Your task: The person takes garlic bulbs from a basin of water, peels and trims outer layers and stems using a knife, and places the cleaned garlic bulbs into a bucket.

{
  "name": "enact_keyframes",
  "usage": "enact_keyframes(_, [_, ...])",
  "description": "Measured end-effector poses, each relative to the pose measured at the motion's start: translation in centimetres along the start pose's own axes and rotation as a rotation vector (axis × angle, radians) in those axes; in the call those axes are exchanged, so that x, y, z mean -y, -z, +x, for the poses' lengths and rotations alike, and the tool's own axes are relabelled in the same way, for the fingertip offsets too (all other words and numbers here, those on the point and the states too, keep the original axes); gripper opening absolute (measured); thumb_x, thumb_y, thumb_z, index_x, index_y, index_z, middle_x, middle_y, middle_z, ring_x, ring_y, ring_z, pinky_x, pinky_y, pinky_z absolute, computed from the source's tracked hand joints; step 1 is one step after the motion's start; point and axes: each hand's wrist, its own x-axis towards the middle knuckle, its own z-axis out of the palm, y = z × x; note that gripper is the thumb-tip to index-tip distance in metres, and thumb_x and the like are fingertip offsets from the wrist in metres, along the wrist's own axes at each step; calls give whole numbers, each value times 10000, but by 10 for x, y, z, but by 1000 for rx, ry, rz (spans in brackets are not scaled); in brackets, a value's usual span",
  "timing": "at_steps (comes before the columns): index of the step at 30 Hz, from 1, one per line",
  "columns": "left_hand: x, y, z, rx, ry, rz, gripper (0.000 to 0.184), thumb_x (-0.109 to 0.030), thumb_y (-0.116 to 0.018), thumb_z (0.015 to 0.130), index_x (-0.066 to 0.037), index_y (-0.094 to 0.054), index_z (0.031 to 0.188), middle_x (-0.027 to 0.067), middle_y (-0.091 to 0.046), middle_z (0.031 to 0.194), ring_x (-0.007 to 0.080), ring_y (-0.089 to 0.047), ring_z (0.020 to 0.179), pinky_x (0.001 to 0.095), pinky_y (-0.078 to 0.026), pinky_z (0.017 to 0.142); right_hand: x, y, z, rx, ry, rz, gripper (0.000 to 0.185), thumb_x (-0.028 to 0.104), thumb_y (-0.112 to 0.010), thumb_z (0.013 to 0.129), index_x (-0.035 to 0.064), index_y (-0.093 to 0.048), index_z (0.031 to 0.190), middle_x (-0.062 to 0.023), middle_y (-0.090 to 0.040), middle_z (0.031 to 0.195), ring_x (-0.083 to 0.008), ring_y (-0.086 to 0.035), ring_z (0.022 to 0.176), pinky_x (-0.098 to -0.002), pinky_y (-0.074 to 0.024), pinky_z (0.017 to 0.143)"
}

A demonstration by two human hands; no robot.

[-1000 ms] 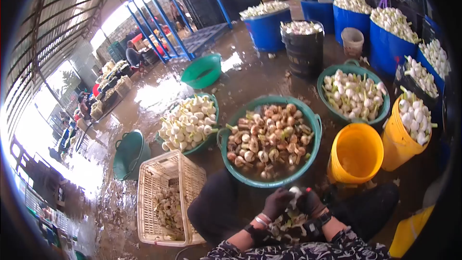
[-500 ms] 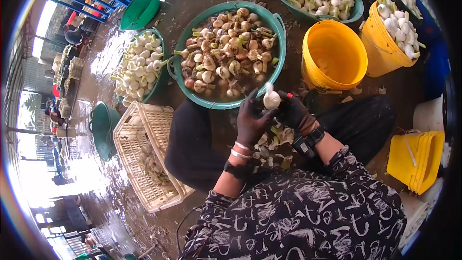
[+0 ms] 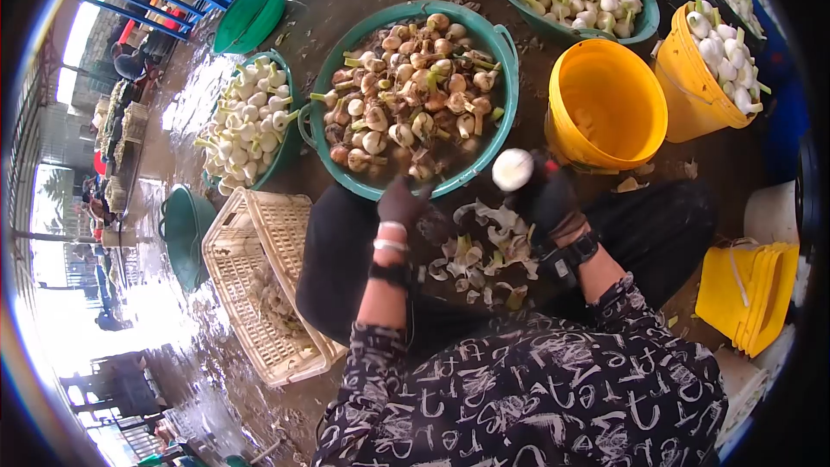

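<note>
My right hand (image 3: 553, 201), in a dark glove, is closed on a peeled white garlic bulb (image 3: 513, 170), whose round end faces up. A small red spot shows by its fingers; what it belongs to I cannot make out. Smeared by motion, my gloved left hand (image 3: 405, 201) is at the near rim of a green basin (image 3: 510, 91). Dirty, unpeeled garlic bulbs (image 3: 415, 86) fill that basin. Loose garlic skins (image 3: 484, 251) lie on the floor between my legs, below both hands.
An open yellow bucket (image 3: 566, 78) stands right of the basin, beside another yellow bucket (image 3: 683, 108) full of white garlic. Green tubs of clean garlic (image 3: 251, 117) sit left and at the back right. A cream crate (image 3: 259, 285) lies by my left leg; stacked yellow containers (image 3: 743, 294) are at right.
My left hand has come off the garlic bulb and moved left to the basin's near rim. The bulb has shifted right with my right hand and turned round end up.
</note>
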Motion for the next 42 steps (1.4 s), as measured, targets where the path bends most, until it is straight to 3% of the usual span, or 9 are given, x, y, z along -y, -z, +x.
enact_keyframes(2, [8,-8,38,13,103,41,635,-521,-677,702,-41,-582,1107,221,-620,1040,353,-597,977,410,-471,842,21,-9,2,328,-57,119,541,483,-458,887,31,-505,1180,-141,-605,1038,-259,-575,875,-394,-477,750])
enact_keyframes(10, [-3,-31,61,149,66,115,579,-555,-660,692,-81,-655,1025,137,-664,989,281,-637,937,374,-497,791,-1,24,11,-251,-179,-358,614,566,-401,901,6,-631,1002,-82,-640,766,-180,-589,593,-305,-484,554])
enact_keyframes(14, [-3,-3,14,413,-765,-569,348,-271,-673,807,-36,-631,1060,107,-660,882,155,-622,771,274,-491,724,-27,21,13,-443,-63,-962,508,493,-483,899,18,-657,936,-63,-628,705,-153,-593,575,-304,-476,514])
enact_keyframes(17, [-43,5,-31,625,-66,-866,456,-311,-753,726,-26,-626,1058,121,-662,862,178,-628,767,298,-491,712,-40,27,17,-346,45,-1139,409,407,-552,888,15,-669,894,-47,-607,649,-115,-572,560,-288,-455,494])
enact_keyframes(23, [-85,13,-75,104,-450,-32,625,-411,-812,582,-15,-633,1030,185,-589,994,296,-597,908,361,-473,810,-34,6,6,-334,177,-1448,387,370,-580,868,-7,-664,847,-25,-590,628,-68,-514,564,-263,-429,498])
enact_keyframes(29, [-71,17,-71,143,-525,-247,593,-348,-819,594,-2,-621,1033,164,-614,925,283,-611,861,354,-478,790,-15,26,-10,101,50,-1042,443,420,-594,840,-14,-666,787,-76,-605,626,-97,-561,595,-286,-453,538])
enact_keyframes(31, [-69,17,-71,125,-514,-324,583,-330,-820,597,3,-618,1032,156,-618,911,276,-613,840,347,-480,779,-22,53,7,-307,39,-1931,400,390,-609,817,-4,-676,801,-87,-628,656,-117,-573,584,-287,-453,537])
enact_keyframes(37, [-73,10,-82,-4,-557,-253,559,-317,-805,619,-12,-614,1047,153,-620,922,268,-620,804,340,-491,737,-27,4,-1,-387,-9,-1186,276,264,-606,781,-4,-672,778,-87,-628,638,-126,-566,550,-321,-459,544])
enact_keyframes(42, [-60,-14,-77,12,-572,-123,608,-389,-803,599,-56,-609,1069,172,-611,980,339,-593,878,382,-481,769,-37,30,5,-210,171,-1417,207,209,-587,815,24,-666,765,-7,-596,650,-47,-481,581,-264,-402,508])
